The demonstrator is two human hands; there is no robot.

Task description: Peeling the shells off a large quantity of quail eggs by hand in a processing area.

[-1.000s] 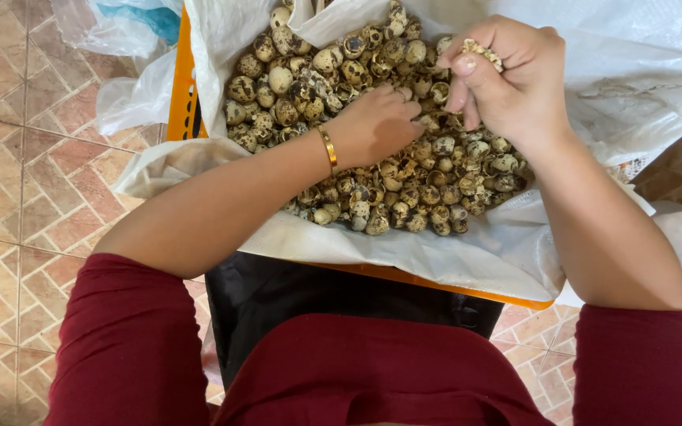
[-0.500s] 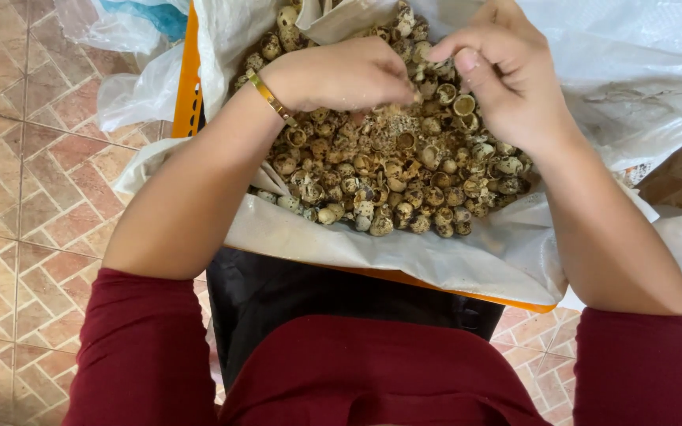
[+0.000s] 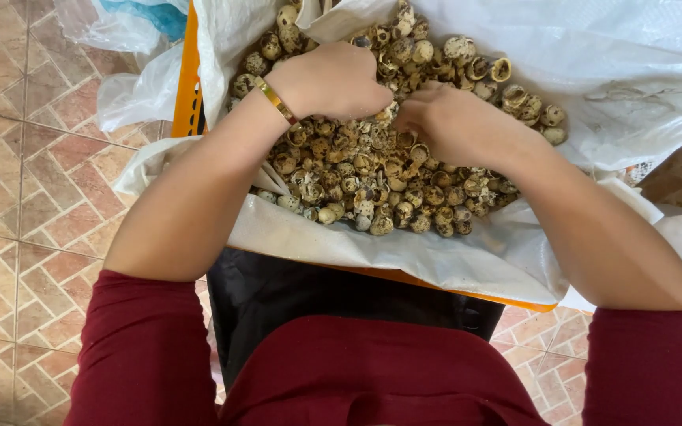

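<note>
Shells: a heap of speckled, mostly broken quail shells (image 3: 372, 170) lies in the hollow of a white sack; every place below is told from this heap.
Left hand: the left hand (image 3: 333, 79) rests knuckles-up on the heap's far left part, fingers curled down into the shells. What they pinch, if anything, is hidden under the hand, so I cannot tell the grip.
Right hand: the right hand (image 3: 455, 126) lies just right of the heap's middle, its fingertips meeting those of the left, fingers bent in as if working one small piece between both hands; the piece itself is hidden.
Bracelet: a gold bracelet (image 3: 278, 101) sits on the left wrist, at the heap's left edge.
Sack: the sack (image 3: 593, 55) is folded open around the heap, so the shells stay cupped and cannot roll off.
Crate: an orange crate (image 3: 187, 95) shows along the heap's left and near sides, bearing the sack.
Room: the sack's walls rise close on the left and far sides; the right side is wider, flatter cloth.
Floor: tiled floor (image 3: 33, 181) lies well left of the heap.
</note>
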